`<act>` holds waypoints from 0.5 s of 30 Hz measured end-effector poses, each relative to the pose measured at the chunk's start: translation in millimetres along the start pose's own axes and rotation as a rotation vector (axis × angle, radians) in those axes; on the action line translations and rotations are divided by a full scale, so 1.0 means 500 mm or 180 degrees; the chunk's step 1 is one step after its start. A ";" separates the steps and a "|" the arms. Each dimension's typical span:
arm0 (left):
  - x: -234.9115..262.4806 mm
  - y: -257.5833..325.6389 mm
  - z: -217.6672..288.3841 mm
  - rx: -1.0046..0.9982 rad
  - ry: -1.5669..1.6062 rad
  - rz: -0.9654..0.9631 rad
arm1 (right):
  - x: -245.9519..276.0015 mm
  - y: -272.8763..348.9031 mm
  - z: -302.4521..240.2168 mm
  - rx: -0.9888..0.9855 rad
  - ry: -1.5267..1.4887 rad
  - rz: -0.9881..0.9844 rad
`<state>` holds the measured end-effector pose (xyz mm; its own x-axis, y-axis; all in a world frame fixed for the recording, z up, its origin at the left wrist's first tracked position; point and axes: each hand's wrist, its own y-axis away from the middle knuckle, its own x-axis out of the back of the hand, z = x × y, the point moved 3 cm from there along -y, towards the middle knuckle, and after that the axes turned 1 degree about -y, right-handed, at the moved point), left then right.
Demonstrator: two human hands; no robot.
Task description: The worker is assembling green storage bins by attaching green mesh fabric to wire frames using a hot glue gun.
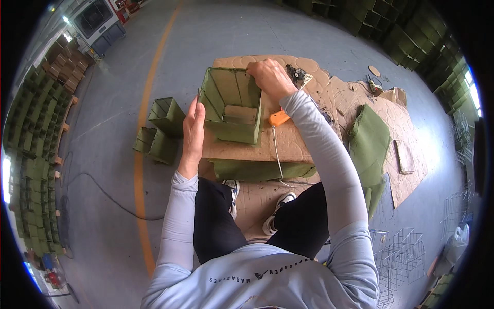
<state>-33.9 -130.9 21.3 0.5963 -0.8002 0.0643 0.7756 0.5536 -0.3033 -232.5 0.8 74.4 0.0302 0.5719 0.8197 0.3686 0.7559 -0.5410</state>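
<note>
Left hand (193, 130): pressing flat, fingers straight and unclenched, against the left outer wall of the green fabric box (231, 105)
Right hand (271, 77): curling its fingers over the box's far rim, grasping it
Green fabric box: sitting open-topped on the cardboard sheet (288, 139), a pale rectangular panel showing at its bottom
Orange tool (279, 118): lying just right of the box, a white cord trailing from it toward the person
Finished boxes (160, 131): three green ones standing on the grey floor at left
Green cloth (369, 144): lying folded at right on cut cardboard
Wire frames (399, 257): standing at lower right
</note>
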 end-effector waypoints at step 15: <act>0.042 -0.098 0.031 -0.0158 -0.2165 -0.0390 | -0.008 0.122 -0.061 -0.0799 -0.1245 0.0603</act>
<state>-56.3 -171.4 52.3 0.5149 -0.5247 0.6779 0.8449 0.4442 -0.2980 -181.8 34.8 43.9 -0.2147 0.8047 0.5535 0.6040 0.5547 -0.5722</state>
